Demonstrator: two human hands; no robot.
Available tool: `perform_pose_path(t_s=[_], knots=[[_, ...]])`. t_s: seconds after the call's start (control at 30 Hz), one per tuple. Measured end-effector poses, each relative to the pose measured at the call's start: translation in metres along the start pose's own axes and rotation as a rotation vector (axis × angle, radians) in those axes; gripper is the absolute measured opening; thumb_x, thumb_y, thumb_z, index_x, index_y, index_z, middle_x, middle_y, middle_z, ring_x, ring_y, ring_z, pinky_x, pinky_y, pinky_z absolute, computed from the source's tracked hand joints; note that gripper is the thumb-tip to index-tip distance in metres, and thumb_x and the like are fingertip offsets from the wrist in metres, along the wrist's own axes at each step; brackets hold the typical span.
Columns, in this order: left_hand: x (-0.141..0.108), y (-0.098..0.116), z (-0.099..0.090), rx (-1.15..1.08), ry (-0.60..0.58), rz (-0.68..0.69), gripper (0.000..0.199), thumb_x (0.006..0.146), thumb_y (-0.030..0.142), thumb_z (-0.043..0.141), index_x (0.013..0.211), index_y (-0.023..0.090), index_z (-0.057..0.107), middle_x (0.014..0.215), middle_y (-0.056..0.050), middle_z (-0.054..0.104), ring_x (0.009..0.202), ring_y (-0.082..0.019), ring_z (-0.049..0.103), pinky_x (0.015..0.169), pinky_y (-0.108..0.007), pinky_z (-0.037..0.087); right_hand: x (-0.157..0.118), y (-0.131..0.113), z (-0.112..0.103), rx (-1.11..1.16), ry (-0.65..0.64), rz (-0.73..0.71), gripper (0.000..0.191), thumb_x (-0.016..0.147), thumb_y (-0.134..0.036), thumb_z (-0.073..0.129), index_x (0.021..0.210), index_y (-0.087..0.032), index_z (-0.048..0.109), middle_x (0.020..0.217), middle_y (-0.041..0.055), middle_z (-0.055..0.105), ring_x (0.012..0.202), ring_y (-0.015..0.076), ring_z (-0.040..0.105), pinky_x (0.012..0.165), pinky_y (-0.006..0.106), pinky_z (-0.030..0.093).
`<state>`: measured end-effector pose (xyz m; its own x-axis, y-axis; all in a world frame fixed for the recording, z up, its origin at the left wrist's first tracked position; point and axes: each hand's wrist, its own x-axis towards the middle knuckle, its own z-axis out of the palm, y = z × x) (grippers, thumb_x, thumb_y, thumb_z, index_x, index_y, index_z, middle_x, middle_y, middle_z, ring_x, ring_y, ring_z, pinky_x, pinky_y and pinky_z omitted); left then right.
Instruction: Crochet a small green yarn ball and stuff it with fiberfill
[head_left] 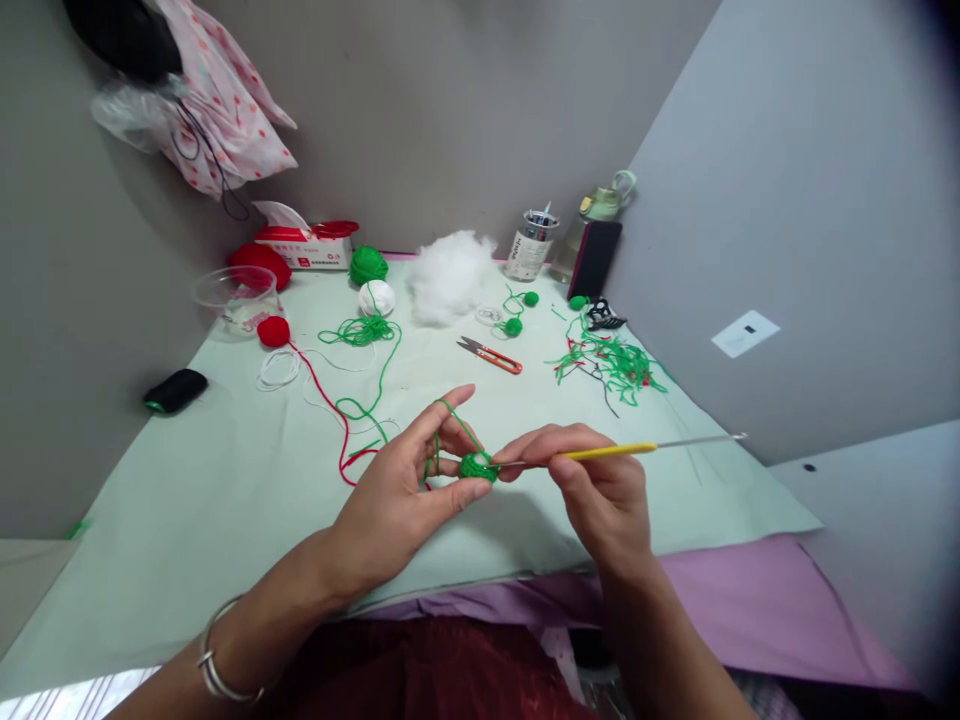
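Note:
My left hand (409, 485) pinches a small green crochet piece (478, 467) between thumb and fingers, and something white shows in its opening. Green yarn (459, 420) loops over the raised left index finger and runs down to the piece. In my right hand (592, 480) is a crochet hook with a yellow handle (615, 452), its shaft pointing left. The hook's tip meets the green piece at its right edge. A second thin metal end sticks out of the handle to the right.
Orange-handled thread snips (491, 355) lie beyond my hands. Behind them are white stuffing (450, 278), a green yarn ball (368, 265) and a can (532, 245). Green yarn scraps (622, 368) lie at right. A red yarn ball (274, 331), plastic tub (238, 300) and black object (175, 391) are at left.

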<state>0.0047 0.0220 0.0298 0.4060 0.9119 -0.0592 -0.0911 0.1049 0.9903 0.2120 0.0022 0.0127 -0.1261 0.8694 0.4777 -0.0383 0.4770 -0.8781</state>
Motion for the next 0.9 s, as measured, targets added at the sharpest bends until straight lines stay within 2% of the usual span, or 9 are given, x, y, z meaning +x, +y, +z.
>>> perform_pose_path(t_s=[0.2,0.3,0.4,0.5,0.57,0.67,0.77,0.83,0.9], knots=[[0.001,0.003,0.0,0.054,0.017,0.0,0.079,0.082,0.025,0.082,0.155,0.025,0.051,0.097,0.001,0.061,0.085,-0.016,0.063,0.076,-0.032,0.055,0.005,-0.012,-0.001,-0.213,-0.127,-0.142,0.02,0.106,-0.02,0.059,0.109,-0.023,0.079,0.098,0.0072,0.083,0.092,0.0207,0.079,0.08,0.035,0.067],[0.0,0.002,0.004,0.038,0.096,-0.001,0.083,0.079,0.026,0.085,0.154,0.024,0.052,0.094,0.001,0.06,0.087,-0.018,0.063,0.081,-0.034,0.056,-0.001,-0.009,0.004,-0.379,-0.082,-0.278,0.021,0.105,-0.017,0.059,0.113,-0.023,0.078,0.102,0.0093,0.083,0.091,0.0219,0.08,0.077,0.036,0.067],[-0.004,-0.006,0.012,-0.009,0.209,0.02,0.087,0.076,0.03,0.09,0.154,0.025,0.052,0.094,0.002,0.059,0.087,-0.017,0.062,0.084,-0.034,0.055,-0.012,-0.001,0.012,-0.661,-0.025,-0.448,0.027,0.102,-0.012,0.063,0.123,-0.026,0.074,0.111,0.0102,0.083,0.097,0.0221,0.08,0.078,0.035,0.069],[-0.01,-0.019,0.02,-0.058,0.267,0.105,0.075,0.081,0.034,0.088,0.149,0.026,0.059,0.094,0.001,0.06,0.09,-0.017,0.06,0.09,-0.032,0.052,-0.021,0.006,0.018,-0.906,0.033,-0.605,0.035,0.096,-0.007,0.069,0.125,-0.026,0.075,0.109,0.0101,0.082,0.101,0.0234,0.079,0.081,0.035,0.069],[-0.013,-0.024,0.023,-0.135,0.246,0.111,0.068,0.086,0.037,0.086,0.148,0.027,0.061,0.096,0.0,0.06,0.09,-0.016,0.059,0.088,-0.03,0.05,-0.026,0.01,0.02,-0.975,0.054,-0.663,0.037,0.093,-0.004,0.071,0.124,-0.024,0.076,0.106,0.0096,0.08,0.1,0.0228,0.078,0.083,0.034,0.069],[-0.014,-0.022,0.022,-0.353,0.137,0.011,0.071,0.084,0.039,0.088,0.148,0.027,0.061,0.096,0.001,0.058,0.083,-0.013,0.057,0.079,-0.028,0.049,-0.029,0.015,0.021,-0.953,0.062,-0.682,0.04,0.093,-0.005,0.072,0.127,-0.025,0.076,0.107,0.0077,0.079,0.099,0.0217,0.076,0.08,0.033,0.069],[-0.01,-0.013,0.016,-0.547,0.039,-0.145,0.082,0.077,0.033,0.094,0.15,0.027,0.059,0.096,0.001,0.06,0.08,-0.012,0.054,0.071,-0.025,0.045,-0.026,0.016,0.023,-0.716,0.139,-0.578,0.041,0.1,-0.011,0.066,0.133,-0.034,0.074,0.108,0.006,0.079,0.097,0.0221,0.076,0.074,0.036,0.067],[-0.007,-0.009,0.013,-0.598,0.01,-0.209,0.09,0.074,0.029,0.096,0.154,0.028,0.055,0.102,-0.001,0.063,0.087,-0.013,0.058,0.076,-0.026,0.045,-0.02,0.013,0.025,-0.5,0.188,-0.466,0.039,0.103,-0.014,0.062,0.131,-0.038,0.075,0.107,0.0052,0.079,0.093,0.0218,0.076,0.071,0.036,0.065],[-0.005,-0.009,0.012,-0.576,-0.004,-0.199,0.098,0.073,0.026,0.096,0.159,0.029,0.048,0.105,-0.002,0.066,0.096,-0.016,0.061,0.086,-0.028,0.047,-0.015,0.009,0.025,-0.356,0.181,-0.381,0.035,0.104,-0.016,0.061,0.126,-0.038,0.077,0.104,0.0047,0.079,0.09,0.0209,0.075,0.07,0.036,0.063]])
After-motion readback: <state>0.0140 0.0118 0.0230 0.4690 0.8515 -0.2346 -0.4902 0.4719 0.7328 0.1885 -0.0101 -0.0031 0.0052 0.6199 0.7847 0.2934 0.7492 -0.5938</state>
